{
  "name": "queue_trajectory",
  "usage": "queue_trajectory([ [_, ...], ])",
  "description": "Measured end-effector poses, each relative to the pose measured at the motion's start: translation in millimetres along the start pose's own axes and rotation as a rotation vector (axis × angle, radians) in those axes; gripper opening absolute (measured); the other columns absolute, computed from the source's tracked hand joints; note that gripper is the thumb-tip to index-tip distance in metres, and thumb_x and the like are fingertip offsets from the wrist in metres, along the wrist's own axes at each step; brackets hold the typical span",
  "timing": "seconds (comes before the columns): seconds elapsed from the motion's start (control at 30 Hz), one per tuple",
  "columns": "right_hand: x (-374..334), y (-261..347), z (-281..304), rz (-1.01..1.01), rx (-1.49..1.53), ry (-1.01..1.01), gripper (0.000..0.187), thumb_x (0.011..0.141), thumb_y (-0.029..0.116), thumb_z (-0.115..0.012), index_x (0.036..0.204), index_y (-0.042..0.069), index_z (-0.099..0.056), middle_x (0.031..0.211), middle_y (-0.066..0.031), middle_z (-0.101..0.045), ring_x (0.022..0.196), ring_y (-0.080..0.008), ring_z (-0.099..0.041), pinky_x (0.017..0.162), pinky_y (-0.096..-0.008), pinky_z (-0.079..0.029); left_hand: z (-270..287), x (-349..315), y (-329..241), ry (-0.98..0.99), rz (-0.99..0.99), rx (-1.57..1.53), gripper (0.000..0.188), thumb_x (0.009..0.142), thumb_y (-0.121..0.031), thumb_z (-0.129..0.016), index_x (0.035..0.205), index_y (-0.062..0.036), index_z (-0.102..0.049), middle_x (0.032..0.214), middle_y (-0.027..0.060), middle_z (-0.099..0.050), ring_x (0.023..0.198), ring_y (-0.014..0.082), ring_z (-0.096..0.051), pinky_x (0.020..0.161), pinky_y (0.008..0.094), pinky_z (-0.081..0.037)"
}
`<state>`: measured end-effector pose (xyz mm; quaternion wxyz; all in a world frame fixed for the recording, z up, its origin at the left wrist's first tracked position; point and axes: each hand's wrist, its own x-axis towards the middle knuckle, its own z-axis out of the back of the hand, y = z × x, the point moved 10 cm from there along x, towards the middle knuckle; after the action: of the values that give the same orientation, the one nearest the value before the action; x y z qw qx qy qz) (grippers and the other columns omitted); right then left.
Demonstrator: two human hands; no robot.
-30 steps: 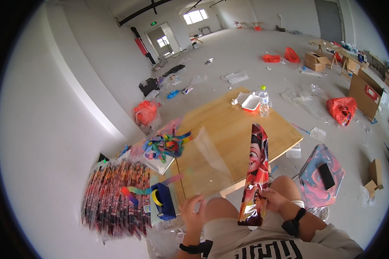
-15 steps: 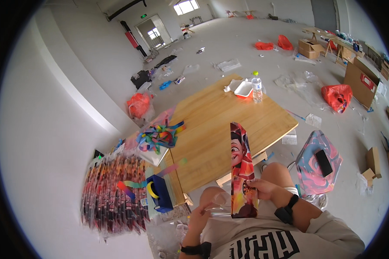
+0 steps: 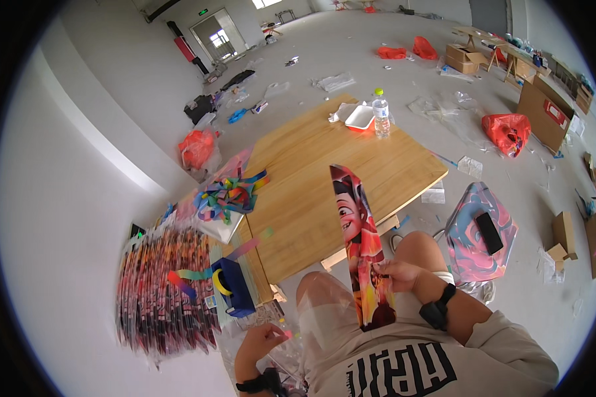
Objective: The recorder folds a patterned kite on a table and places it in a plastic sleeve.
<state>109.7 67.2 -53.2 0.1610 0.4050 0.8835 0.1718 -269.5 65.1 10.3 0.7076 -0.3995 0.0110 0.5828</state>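
Over there, the person's right hand (image 3: pixel 400 276) pinches a tall cartoon-printed panel (image 3: pixel 357 231) above the lap (image 3: pixel 407 314), beside the wooden tabletop (image 3: pixel 298 245), while the left hand (image 3: pixel 261 339) curls its fingers, gripping what I can't tell.

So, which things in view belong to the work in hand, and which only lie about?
Likely the work: cartoon-printed panel in right hand; clear plastic film; stacked printed panels.
Likely just lying about: water bottle; food tray; red plastic bags.
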Motion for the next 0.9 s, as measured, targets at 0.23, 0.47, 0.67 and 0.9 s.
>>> queue_trajectory([
  [0.23, -1.1, -10.5, -19.6, -0.115, -0.03, 0.101, 0.05, 0.103, 0.03, -0.067, 0.142, 0.001, -0.057, 0.14, -0.0138, -0.065, 0.129, -0.0267, -0.063, 0.113, -0.0451, -0.048, -18.9, -0.9, -90.5, 0.11, -0.323, -0.081, 0.036, 0.093, -0.015, -0.074, 0.129, -0.0123, -0.07, 0.102, 0.0014, -0.075, 0.067, 0.0095, -0.059, 0.064, 0.027, -0.05],
  [0.47, -13.7, -5.9, -65.3, -0.089, -0.016, 0.38, 0.055, 0.102, 0.024, -0.067, 0.147, -0.002, -0.052, 0.161, -0.0163, -0.043, 0.134, -0.0294, -0.058, 0.112, -0.046, -0.048, -50.0, -8.0, -199.7, 0.381, -0.642, -0.051, 0.046, 0.093, 0.002, -0.055, 0.136, -0.0125, -0.064, 0.126, 0.0053, -0.073, 0.1, 0.0222, -0.071, 0.087, 0.0338, -0.054],
  [0.67, -9.7, -9.1, -65.1, -0.346, -0.495, 0.397, 0.032, 0.107, 0.022, -0.061, 0.125, -0.003, -0.067, 0.114, -0.006, -0.075, 0.105, -0.0154, -0.069, 0.095, -0.0319, -0.053, -41.0, 1.4, -255.4, 0.381, -0.722, 0.219, 0.02, 0.092, -0.01, -0.066, 0.109, -0.0118, -0.076, 0.112, 0.0127, -0.073, 0.104, 0.0326, -0.07, 0.089, 0.0395, -0.054],
  [0.9, -21.2, 19.6, -142.2, -0.39, -1.015, 0.523, 0.035, 0.11, 0.026, -0.058, 0.114, -0.006, -0.068, 0.096, -0.0017, -0.073, 0.096, -0.0065, -0.06, 0.085, -0.0269, -0.049, 59.2, -11.8, -291.8, -0.153, -0.65, 0.322, 0.014, 0.086, -0.019, -0.079, 0.097, -0.0097, -0.08, 0.096, 0.0115, -0.073, 0.092, 0.0277, -0.068, 0.079, 0.0385, -0.054],
])
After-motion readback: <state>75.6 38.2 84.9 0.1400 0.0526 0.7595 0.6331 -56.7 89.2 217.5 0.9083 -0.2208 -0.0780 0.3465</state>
